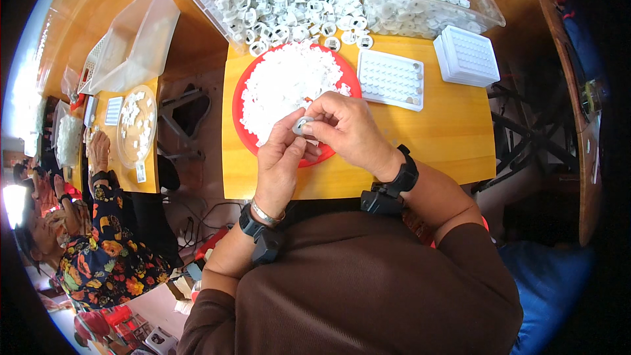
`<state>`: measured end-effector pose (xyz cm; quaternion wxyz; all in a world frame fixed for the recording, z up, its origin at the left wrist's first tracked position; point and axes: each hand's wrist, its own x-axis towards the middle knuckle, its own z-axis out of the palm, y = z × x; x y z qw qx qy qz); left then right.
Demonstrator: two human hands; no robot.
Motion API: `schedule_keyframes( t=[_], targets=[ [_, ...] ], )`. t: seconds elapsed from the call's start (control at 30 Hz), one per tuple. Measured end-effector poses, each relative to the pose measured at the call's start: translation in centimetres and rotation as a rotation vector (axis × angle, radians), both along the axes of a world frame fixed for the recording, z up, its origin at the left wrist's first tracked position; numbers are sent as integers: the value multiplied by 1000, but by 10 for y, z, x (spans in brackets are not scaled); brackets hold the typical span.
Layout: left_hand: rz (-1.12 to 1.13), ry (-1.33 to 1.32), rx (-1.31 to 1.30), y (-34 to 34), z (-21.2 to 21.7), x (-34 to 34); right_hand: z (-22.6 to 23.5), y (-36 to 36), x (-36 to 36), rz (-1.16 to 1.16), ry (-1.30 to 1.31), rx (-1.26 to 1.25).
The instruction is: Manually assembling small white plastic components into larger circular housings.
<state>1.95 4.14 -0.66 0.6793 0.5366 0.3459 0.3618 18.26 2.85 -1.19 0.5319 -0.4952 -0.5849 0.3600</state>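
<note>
Both my hands meet over the front edge of a round red tray (237, 106) heaped with small white plastic parts (289, 82). Between them is a small round white plastic piece (302, 125). My left hand (284, 146) grips it from the left with bent fingers. From the right, my right hand (342, 125) pinches at the same piece with thumb and forefinger. Whether the right fingers also hold a smaller part is too small to tell.
Behind the red tray lies a big pile of round white housings (289, 3), beside a clear bin (486, 10) of more. To the right are a white slotted tray (391, 79) and a stack of such trays (468, 56). A co-worker (112, 250) sits at another table on the left.
</note>
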Motion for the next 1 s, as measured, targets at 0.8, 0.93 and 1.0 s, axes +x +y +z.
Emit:
schedule_keyframes(
  t=[0.8,0.93,1.0],
  targets=[
    [-50,-59,-146,5,-1,-10,0,1,-2,41,-49,-9],
    [-51,-33,-106,4,-2,-10,2,-1,-5,-33,-176,67],
    [-50,23,-17,1,1,-8,0,-2,-7,-58,-242,103]
  ],
)
